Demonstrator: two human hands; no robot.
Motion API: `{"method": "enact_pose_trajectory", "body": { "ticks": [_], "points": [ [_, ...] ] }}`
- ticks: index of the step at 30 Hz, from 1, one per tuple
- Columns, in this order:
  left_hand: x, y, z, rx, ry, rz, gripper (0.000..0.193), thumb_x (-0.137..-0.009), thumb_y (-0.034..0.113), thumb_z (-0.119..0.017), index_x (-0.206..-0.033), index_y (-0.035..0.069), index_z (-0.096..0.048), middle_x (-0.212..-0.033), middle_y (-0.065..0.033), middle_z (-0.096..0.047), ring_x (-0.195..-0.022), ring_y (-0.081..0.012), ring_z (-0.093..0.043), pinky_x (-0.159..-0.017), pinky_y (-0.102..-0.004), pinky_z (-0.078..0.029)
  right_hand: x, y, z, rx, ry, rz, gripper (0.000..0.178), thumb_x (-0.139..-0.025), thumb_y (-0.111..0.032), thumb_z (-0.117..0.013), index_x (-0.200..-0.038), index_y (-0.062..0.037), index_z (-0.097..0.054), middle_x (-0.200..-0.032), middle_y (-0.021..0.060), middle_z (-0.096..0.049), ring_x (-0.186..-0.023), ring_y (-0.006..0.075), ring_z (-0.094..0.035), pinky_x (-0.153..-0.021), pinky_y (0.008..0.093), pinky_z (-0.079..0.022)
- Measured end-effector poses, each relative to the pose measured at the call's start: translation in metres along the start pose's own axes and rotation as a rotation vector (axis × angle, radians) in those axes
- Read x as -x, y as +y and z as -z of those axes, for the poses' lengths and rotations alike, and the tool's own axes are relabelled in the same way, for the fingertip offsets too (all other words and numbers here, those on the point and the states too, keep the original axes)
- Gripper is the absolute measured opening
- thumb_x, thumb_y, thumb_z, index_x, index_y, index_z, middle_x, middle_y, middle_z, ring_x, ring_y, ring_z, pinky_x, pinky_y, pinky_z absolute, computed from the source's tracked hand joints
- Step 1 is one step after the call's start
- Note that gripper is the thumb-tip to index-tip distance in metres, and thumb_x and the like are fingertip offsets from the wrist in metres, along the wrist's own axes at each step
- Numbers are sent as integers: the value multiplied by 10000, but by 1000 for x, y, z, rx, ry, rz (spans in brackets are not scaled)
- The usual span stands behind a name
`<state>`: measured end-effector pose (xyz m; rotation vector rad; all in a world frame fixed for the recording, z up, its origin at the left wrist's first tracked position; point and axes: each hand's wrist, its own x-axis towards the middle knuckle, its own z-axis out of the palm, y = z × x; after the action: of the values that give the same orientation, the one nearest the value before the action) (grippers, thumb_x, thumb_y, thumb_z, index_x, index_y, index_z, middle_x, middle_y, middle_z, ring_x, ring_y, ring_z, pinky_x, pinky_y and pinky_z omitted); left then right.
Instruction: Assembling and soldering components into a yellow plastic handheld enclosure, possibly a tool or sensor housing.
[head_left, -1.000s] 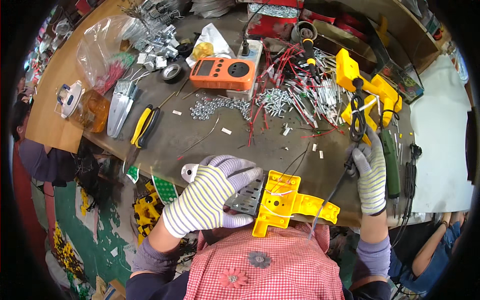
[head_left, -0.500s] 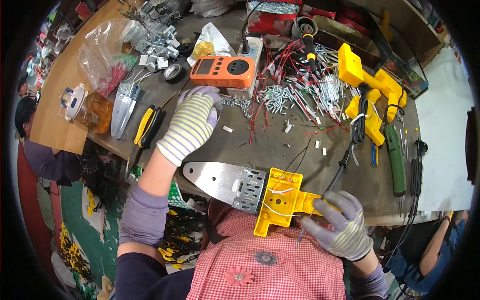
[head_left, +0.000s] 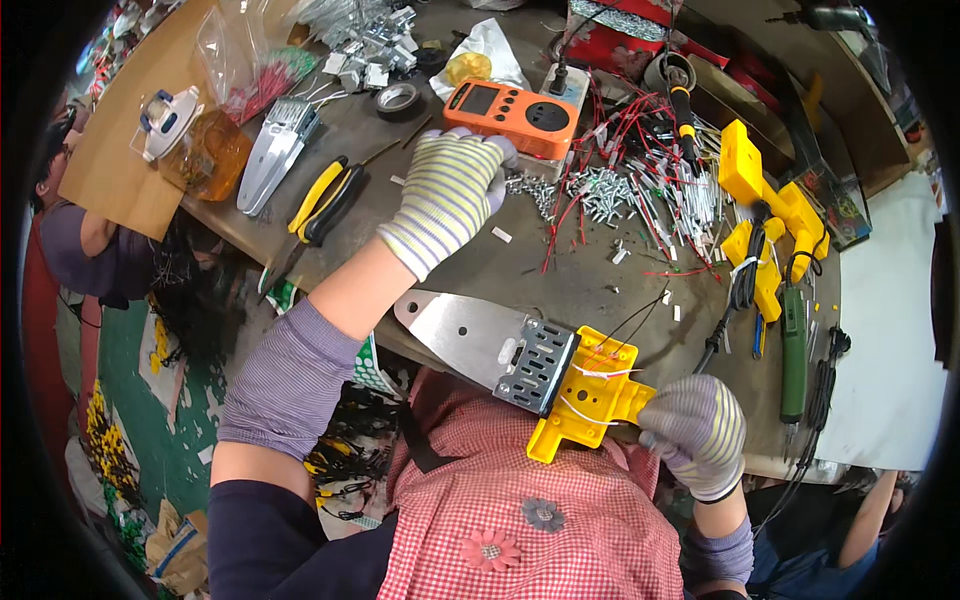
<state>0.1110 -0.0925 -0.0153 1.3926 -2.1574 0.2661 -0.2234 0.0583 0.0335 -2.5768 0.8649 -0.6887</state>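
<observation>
A yellow plastic housing half (head_left: 585, 400) with a perforated metal section and a flat silver plate (head_left: 470, 335) lies at the table's near edge, over my lap. Black, red and white wires run across the housing. My gloved right hand (head_left: 697, 435) is closed around its narrow handle end, hiding that end. Farther off, my gloved left hand (head_left: 445, 195) is beside the orange meter (head_left: 515, 115) and a pile of small screws (head_left: 605, 195). Its fingers are curled, and their tips are hidden, so what they hold cannot be made out.
Yellow-and-black pliers (head_left: 325, 205), a silver metal part (head_left: 280, 150) and an orange jar (head_left: 210, 155) stand to the left. Red wires and long screws (head_left: 690, 190) heap up at the back. Yellow housings (head_left: 770, 220) and a green electric screwdriver (head_left: 792, 360) lie right.
The whole view has shifted, so the table things sit farther right. My right hand's spread fingers have closed at the housing's handle. My left hand stays near the meter, its fingers curled.
</observation>
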Motion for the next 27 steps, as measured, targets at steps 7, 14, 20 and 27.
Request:
{"method": "enact_pose_trajectory", "body": {
  "ticks": [7,14,20,27],
  "points": [
    [18,23,25,119,-73,-150,159,-763,91,-692,-916,129,-673,-815,-71,-674,-814,-294,-650,-752,-436,-480,-13,-20,-5,-116,205,-423,226,-824,-224,-757,-975,-60,-725,-733,77,-676,-654,266,-666,-611,353,-512],
    [25,27,28,257,-225,-127,140,-762,117,-730,-899,126,-708,-851,-63,-677,-855,-280,-644,-773,-428,-476,-14,-28,-13,-202,236,-592,192,-785,-105,-780,-958,-67,-704,-720,64,-673,-613,195,-661,-579,303,-506],
    [8,43,36,-9,-355,-253,81,-721,183,-752,-783,150,-713,-778,-46,-644,-824,-263,-625,-794,-418,-447,-11,-24,-19,-130,290,-503,189,-773,-133,-797,-919,-92,-683,-695,61,-653,-586,238,-636,-557,347,-478],
    [-2,57,24,-308,-397,-341,153,-605,184,-746,-737,169,-671,-722,-31,-614,-802,-249,-617,-802,-413,-443,-7,-25,-19,-242,339,-523,174,-780,-145,-806,-900,-78,-699,-707,61,-665,-596,243,-638,-561,349,-485]
  ]
}}
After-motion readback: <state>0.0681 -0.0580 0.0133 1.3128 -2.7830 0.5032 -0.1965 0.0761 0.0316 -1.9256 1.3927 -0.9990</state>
